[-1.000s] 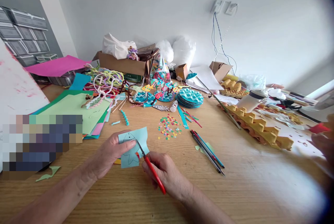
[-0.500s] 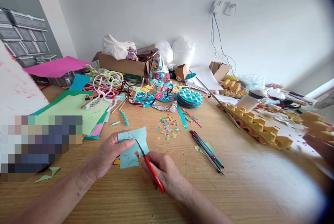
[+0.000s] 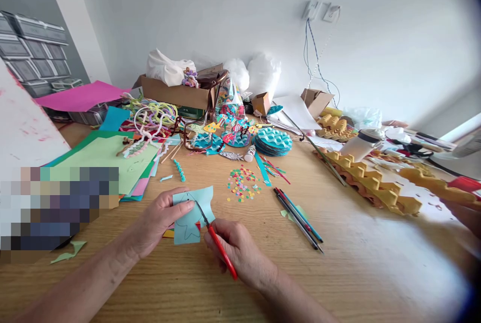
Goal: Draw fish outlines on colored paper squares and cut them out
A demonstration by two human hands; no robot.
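Observation:
My left hand (image 3: 165, 217) pinches a light blue paper (image 3: 188, 227) by its upper left part, thumb on top. A pencil outline with a rounded top and a forked lower end is drawn on the paper. Red-handled scissors (image 3: 221, 251) are in my right hand (image 3: 238, 253), their dark blades at the paper's cut right side, with the tip near my left thumb. Red and yellow bits show beside and under the paper. Colored dots (image 3: 243, 182) lie scattered beyond my hands, and pencils (image 3: 298, 217) lie to the right.
Colored paper sheets (image 3: 108, 157) are stacked at the left. Blue wavy discs (image 3: 272, 141) and paper fish (image 3: 212, 127) stand farther back. Yellow egg cartons (image 3: 368, 177) and a tumbler (image 3: 363, 142) are on the right, where another person's hand (image 3: 464, 217) holds something yellow.
The blue paper has turned slightly and shifted a little to the right in my left hand. At the far right, the other person's hand and the yellow carton piece have moved.

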